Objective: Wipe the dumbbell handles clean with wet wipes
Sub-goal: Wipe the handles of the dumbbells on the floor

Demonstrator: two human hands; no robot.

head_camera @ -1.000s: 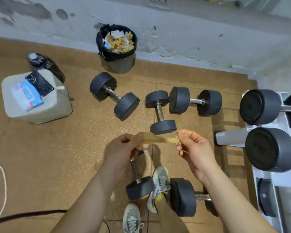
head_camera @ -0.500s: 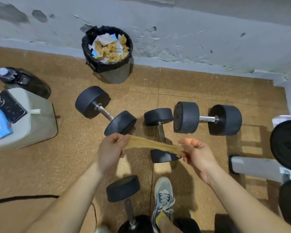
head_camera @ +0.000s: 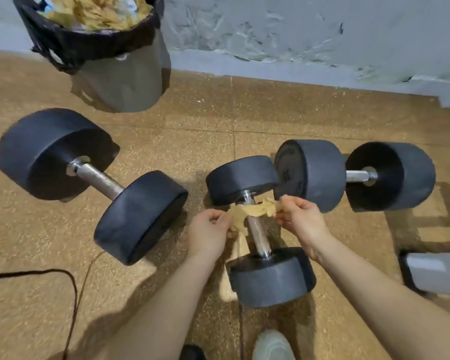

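A yellowish wet wipe (head_camera: 252, 212) is stretched across the upper part of the metal handle (head_camera: 258, 233) of the middle dumbbell (head_camera: 270, 278). My left hand (head_camera: 209, 233) pinches the wipe's left end and my right hand (head_camera: 303, 219) pinches its right end, one on each side of the handle. A second dumbbell (head_camera: 138, 216) lies on the floor to the left, and a third dumbbell (head_camera: 320, 175) lies to the right, its plate touching the middle one's far plate.
A bin (head_camera: 120, 76) lined with a black bag and full of used wipes stands at the back left by the wall. A dark cable (head_camera: 70, 289) runs over the cork floor at lower left. A white rack foot (head_camera: 437, 274) sits at right. My shoe (head_camera: 273, 345) is at the bottom.
I have bent down much closer to the middle dumbbell. Both hands carried the stretched wipe forward and down, and it now lies over the handle.
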